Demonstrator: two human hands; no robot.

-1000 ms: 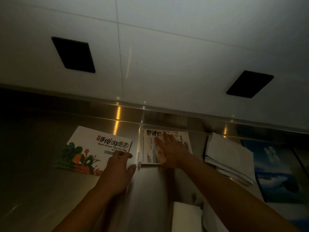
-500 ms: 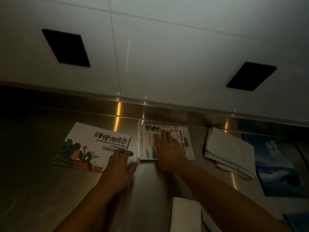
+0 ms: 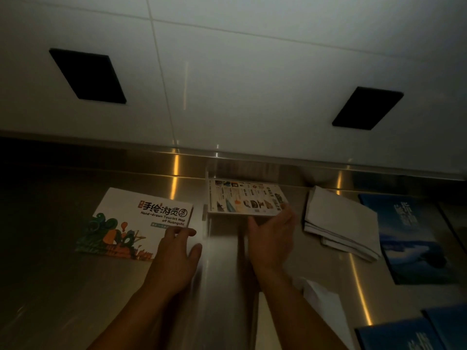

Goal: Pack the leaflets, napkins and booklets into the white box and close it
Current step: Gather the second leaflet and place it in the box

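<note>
A tourist-map leaflet (image 3: 131, 221) with orange and green drawings lies on the steel counter (image 3: 63, 286). My left hand (image 3: 177, 261) rests fingertips on its near right corner, thumb spread beside it. My right hand (image 3: 271, 238) grips the near edge of a small printed leaflet stack (image 3: 242, 198), which is tilted up off the counter by the back ledge. Folded white napkins (image 3: 338, 221) lie to the right. A blue booklet (image 3: 414, 238) lies further right, another blue booklet (image 3: 399, 334) at bottom right. Part of the white box (image 3: 321, 299) shows beside my right forearm, mostly hidden.
A raised steel ledge (image 3: 126, 155) runs along the back of the counter under a white tiled wall (image 3: 240, 72) with two dark rectangular panels. The scene is dim. Bare steel shows at the left and between my arms.
My right hand slid from flat on top of the small leaflet stack to its near right edge and took hold, raising it. The left hand stayed on the map leaflet's corner.
</note>
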